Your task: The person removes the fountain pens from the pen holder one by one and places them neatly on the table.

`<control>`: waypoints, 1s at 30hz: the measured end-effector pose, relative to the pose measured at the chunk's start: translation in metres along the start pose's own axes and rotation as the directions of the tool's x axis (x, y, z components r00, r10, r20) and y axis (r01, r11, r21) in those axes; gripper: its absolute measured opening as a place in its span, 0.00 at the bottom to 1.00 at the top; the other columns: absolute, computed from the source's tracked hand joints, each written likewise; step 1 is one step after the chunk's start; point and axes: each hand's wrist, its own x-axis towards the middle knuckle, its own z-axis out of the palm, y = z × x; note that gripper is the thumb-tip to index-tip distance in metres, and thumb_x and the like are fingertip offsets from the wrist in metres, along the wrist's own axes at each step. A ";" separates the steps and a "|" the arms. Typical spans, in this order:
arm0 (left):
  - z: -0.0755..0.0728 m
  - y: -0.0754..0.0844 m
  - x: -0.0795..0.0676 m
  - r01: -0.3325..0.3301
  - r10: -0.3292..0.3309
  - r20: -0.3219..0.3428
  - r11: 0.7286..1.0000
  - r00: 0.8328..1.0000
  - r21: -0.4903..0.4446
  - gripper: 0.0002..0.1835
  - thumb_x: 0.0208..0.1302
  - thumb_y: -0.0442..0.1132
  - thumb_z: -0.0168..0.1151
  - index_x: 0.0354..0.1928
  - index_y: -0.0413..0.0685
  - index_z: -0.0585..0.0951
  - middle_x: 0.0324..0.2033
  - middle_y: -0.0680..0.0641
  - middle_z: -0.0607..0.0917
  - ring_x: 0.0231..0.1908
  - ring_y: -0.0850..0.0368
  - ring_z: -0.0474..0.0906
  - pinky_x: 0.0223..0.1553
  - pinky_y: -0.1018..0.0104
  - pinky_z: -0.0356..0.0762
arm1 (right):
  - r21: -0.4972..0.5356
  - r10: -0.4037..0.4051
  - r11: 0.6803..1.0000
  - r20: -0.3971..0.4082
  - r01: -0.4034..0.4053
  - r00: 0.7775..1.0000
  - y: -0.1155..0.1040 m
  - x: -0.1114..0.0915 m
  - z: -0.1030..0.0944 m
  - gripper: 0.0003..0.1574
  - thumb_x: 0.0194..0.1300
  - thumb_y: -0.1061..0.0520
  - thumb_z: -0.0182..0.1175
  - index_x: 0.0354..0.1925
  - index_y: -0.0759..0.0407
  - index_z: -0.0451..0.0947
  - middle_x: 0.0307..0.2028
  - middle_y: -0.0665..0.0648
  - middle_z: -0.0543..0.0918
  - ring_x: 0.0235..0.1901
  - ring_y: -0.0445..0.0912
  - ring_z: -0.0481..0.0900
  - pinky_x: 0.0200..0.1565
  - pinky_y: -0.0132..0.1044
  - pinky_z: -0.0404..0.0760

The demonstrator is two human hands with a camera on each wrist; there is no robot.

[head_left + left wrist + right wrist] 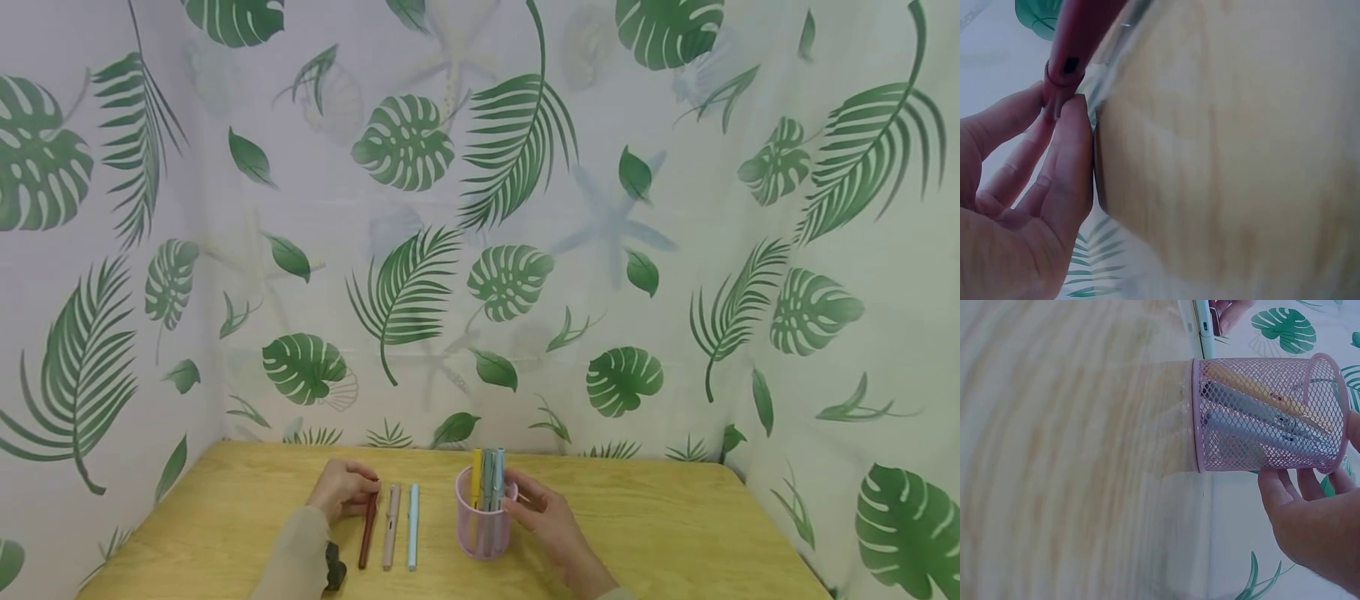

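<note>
My left hand [343, 490] pinches the far end of a dark red pen [368, 533] between thumb and fingertips. In the left wrist view, that pen [1079, 47] slants up from the fingertips. Beside it on the table lie a dusty pink pen [391, 533] and a light blue pen [412, 533], roughly parallel. My right hand [553, 523] holds the right side of a pink mesh pen holder [480, 540] near its rim. Inside the holder stand a yellow pen [476, 475], a grey-green pen [488, 479] and a pale blue pen [500, 468].
A wooden table [660, 533] carries everything. White curtains [555, 350] printed with green leaves hang behind it and on both sides. A black object [335, 568] sits at the left wrist by the beige sleeve [296, 554].
</note>
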 end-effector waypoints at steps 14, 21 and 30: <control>0.000 0.000 0.005 0.012 -0.009 -0.038 0.997 0.999 0.082 0.09 0.53 0.24 0.68 0.38 0.31 0.83 0.25 0.46 0.86 0.23 0.57 0.81 0.25 0.62 0.83 | 0.013 -0.005 1.000 0.015 0.005 1.000 0.002 0.000 -0.001 0.37 0.67 0.54 0.63 0.70 0.61 0.64 0.71 0.68 0.63 0.68 0.66 0.64 0.65 0.52 0.71; 0.002 -0.001 0.006 0.013 -0.008 -0.043 0.994 0.999 0.111 0.09 0.52 0.24 0.69 0.38 0.31 0.84 0.25 0.45 0.87 0.23 0.57 0.82 0.25 0.62 0.83 | 0.011 -0.002 1.000 0.003 0.002 1.000 0.001 0.000 -0.001 0.37 0.67 0.54 0.63 0.70 0.61 0.65 0.71 0.69 0.63 0.68 0.66 0.64 0.64 0.52 0.72; 0.000 -0.001 0.007 0.023 -0.019 -0.036 0.995 0.999 0.093 0.06 0.53 0.23 0.68 0.34 0.32 0.84 0.25 0.42 0.87 0.23 0.57 0.81 0.24 0.63 0.83 | 0.023 0.000 1.000 0.001 0.000 1.000 0.000 -0.001 0.001 0.36 0.67 0.55 0.63 0.69 0.62 0.65 0.70 0.68 0.64 0.68 0.66 0.64 0.64 0.51 0.71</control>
